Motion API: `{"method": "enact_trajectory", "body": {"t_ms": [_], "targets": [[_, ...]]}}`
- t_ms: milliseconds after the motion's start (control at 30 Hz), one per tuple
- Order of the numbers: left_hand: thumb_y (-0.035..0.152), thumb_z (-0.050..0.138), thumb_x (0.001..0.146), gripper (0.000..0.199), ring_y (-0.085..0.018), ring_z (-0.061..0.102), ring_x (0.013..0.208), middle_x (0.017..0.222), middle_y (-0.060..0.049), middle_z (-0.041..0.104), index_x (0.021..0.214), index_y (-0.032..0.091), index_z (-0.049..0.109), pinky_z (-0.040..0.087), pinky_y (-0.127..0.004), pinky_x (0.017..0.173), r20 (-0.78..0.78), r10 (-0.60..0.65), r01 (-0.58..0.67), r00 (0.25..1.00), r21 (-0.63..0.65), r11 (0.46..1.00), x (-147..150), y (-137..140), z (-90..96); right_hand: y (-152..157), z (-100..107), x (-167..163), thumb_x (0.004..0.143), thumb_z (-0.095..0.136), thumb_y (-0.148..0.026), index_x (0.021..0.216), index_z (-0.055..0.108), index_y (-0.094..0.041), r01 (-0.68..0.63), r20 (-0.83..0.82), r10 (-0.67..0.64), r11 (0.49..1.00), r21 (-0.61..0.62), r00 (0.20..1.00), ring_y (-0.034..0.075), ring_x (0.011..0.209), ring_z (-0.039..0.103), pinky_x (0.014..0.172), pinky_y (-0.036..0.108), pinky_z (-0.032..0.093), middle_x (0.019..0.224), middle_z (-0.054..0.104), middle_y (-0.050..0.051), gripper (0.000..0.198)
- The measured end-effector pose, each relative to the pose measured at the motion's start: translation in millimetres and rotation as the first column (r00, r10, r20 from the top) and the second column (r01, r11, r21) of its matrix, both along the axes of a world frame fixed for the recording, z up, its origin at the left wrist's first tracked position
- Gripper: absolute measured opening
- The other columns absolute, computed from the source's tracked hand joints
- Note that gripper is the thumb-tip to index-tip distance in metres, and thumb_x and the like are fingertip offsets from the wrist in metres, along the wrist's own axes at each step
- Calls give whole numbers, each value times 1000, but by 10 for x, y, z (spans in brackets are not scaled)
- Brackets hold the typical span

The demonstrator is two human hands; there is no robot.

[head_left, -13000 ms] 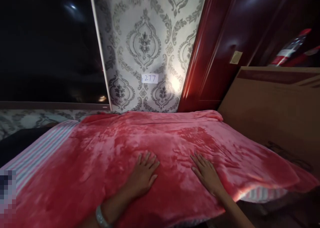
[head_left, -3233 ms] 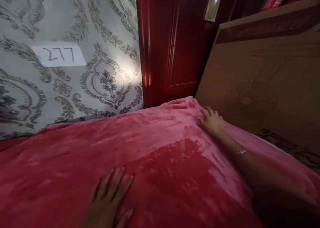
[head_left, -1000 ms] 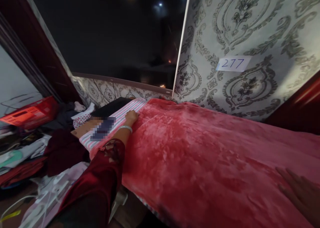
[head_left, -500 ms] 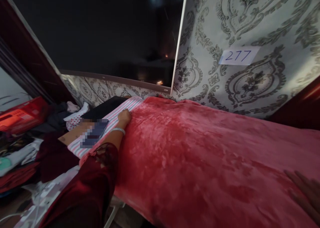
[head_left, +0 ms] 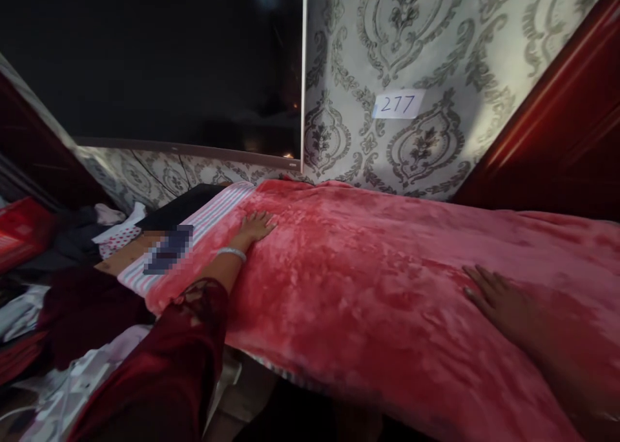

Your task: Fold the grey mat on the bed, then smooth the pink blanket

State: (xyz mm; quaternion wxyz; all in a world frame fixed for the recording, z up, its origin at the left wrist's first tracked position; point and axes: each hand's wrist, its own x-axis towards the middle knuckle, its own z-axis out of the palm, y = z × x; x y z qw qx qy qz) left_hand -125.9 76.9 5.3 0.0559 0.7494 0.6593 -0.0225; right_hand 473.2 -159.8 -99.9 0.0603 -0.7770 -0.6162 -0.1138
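A plush red blanket [head_left: 358, 267] lies spread across a raised surface in front of me. My left hand [head_left: 256, 227] rests on its left part, fingers spread, with a silvery bracelet at the wrist. On the right, my right hand [head_left: 498, 296] lies on the blanket with its fingers stretched out and slightly blurred. Along the blanket's left side shows a striped cloth [head_left: 220, 210] in pink, white and blue. A dark pixelated item [head_left: 169, 251] sits on that cloth.
Behind the blanket are a large dark screen [head_left: 169, 61] and patterned wallpaper bearing a paper [head_left: 398, 104] marked 277. A black flat object [head_left: 181, 206], piled clothes [head_left: 87, 300] and a red basket [head_left: 26, 232] are on the left. Dark red wood [head_left: 557, 125] slants down at right.
My left hand has gone from closed at the blanket's left edge to spread flat on it. My right hand has come further into view. The camera has turned right.
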Motion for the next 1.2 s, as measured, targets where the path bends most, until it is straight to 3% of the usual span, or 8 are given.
{"method": "enact_trajectory", "body": {"t_ms": [133, 200, 300, 367, 433, 567, 833, 1200], "targets": [[51, 44, 99, 57, -42, 46, 143, 151, -19, 56, 144, 20, 60, 29, -65, 118, -27, -5, 6, 1000, 40, 999, 267, -96, 255, -4, 128, -124, 97, 13, -56, 157, 43, -26, -4, -17, 3, 999, -35, 1000, 34, 147, 41, 116, 59, 39, 164, 42, 10, 74], [49, 44, 100, 55, -39, 44, 145, 153, -18, 55, 144, 20, 60, 26, -63, 121, -31, -59, 62, 998, 92, 994, 557, -248, 285, 0, 158, -159, 98, 15, -55, 157, 43, -26, -7, -16, 6, 1000, -25, 1000, 34, 148, 40, 116, 60, 38, 164, 42, 10, 72], [53, 43, 101, 61, -30, 25, 157, 169, -8, 34, 157, 30, 43, 16, -55, 127, -15, -257, 257, 966, 140, 956, 1049, -554, 137, 16, 165, -175, 97, 20, -54, 157, 43, -28, 3, -43, -3, 1000, -11, 999, 36, 148, 40, 116, 64, 37, 163, 43, 9, 70], [54, 44, 101, 63, -32, 22, 158, 170, -7, 31, 159, 31, 41, 14, -59, 127, 33, -393, 384, 919, 153, 911, 1298, -738, -28, 30, 160, -174, 96, 23, -55, 157, 44, -29, 13, -62, -13, 1000, -9, 998, 36, 147, 41, 116, 64, 37, 162, 45, 8, 69], [53, 42, 102, 60, -35, 24, 157, 169, -8, 33, 157, 30, 44, 17, -63, 126, 77, -415, 396, 907, 181, 900, 1431, -859, -175, 43, 152, -170, 96, 23, -57, 156, 45, -30, 15, -73, -15, 1000, -6, 997, 36, 147, 41, 116, 64, 36, 162, 45, 7, 70], [50, 35, 104, 57, -35, 28, 155, 167, -8, 36, 157, 29, 46, 20, -63, 125, 89, -377, 347, 922, 245, 905, 1436, -920, -311, 71, 109, -158, 96, 22, -57, 155, 48, -30, -11, -66, 13, 999, 40, 998, 37, 146, 43, 116, 64, 36, 161, 47, 7, 69], [46, 37, 104, 54, -32, 33, 154, 165, -6, 40, 154, 30, 49, 25, -57, 124, 67, -357, 325, 932, 284, 902, 1389, -948, -289, 126, -2, -124, 96, 25, -61, 154, 49, -31, -14, -88, 22, 996, 92, 996, 37, 146, 43, 116, 65, 36, 161, 46, 7, 70], [39, 39, 104, 53, -29, 35, 153, 163, -11, 43, 152, 23, 52, 27, -54, 124, 66, -359, 320, 931, 325, 890, 1417, -921, -282, 80, 132, -157, 98, 26, -59, 153, 50, -32, -23, -82, 28, 998, 63, 996, 37, 146, 43, 114, 67, 38, 160, 48, 6, 66]]}}
